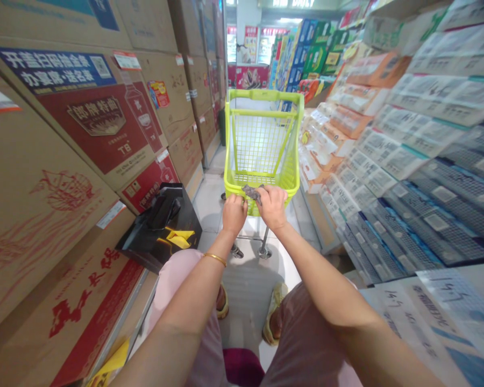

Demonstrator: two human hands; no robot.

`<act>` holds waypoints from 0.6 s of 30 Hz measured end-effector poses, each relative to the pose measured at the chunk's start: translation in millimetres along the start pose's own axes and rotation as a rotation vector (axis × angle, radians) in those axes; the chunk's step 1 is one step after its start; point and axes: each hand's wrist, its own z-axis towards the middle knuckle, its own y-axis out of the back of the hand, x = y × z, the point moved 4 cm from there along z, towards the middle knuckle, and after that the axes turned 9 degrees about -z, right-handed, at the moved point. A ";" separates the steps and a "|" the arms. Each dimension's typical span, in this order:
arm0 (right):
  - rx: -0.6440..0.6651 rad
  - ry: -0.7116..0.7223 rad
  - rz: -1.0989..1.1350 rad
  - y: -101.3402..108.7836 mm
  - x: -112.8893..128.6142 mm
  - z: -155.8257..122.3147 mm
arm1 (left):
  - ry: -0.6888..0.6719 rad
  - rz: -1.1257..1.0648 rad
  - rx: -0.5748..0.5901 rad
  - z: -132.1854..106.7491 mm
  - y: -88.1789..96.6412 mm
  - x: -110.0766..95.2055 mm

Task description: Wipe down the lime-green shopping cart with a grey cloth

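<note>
A yellow-green plastic shopping cart point(265, 97) with a grid basket and small wheels stands in the aisle in front of me. My left hand point(234, 214) has its fingers curled over the cart's near rim, left of centre. Just to its right, my right hand point(272, 206) is closed on a crumpled grey cloth point(251, 192) that lies against the same rim. Part of the cloth is hidden under the right hand's fingers. The two hands are close together but apart.
Stacked cardboard cartons point(105, 123) wall the left side, with a black gift bag point(161, 228) by them near my knee. Packaged goods point(403, 145) are piled along the right. Blue and green boxes point(312, 51) stand farther down the tiled aisle point(242, 285).
</note>
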 end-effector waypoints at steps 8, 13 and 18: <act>0.016 -0.002 -0.002 -11.7 5.0 -8.0 | -0.003 -0.006 0.025 1.6 1.7 1.5; 0.094 0.163 -0.014 -29.2 18.6 -35.8 | -0.008 -0.006 0.011 3.9 6.1 6.6; 0.221 0.270 0.009 -32.9 24.8 -49.3 | 0.006 0.024 -0.019 3.3 13.5 14.3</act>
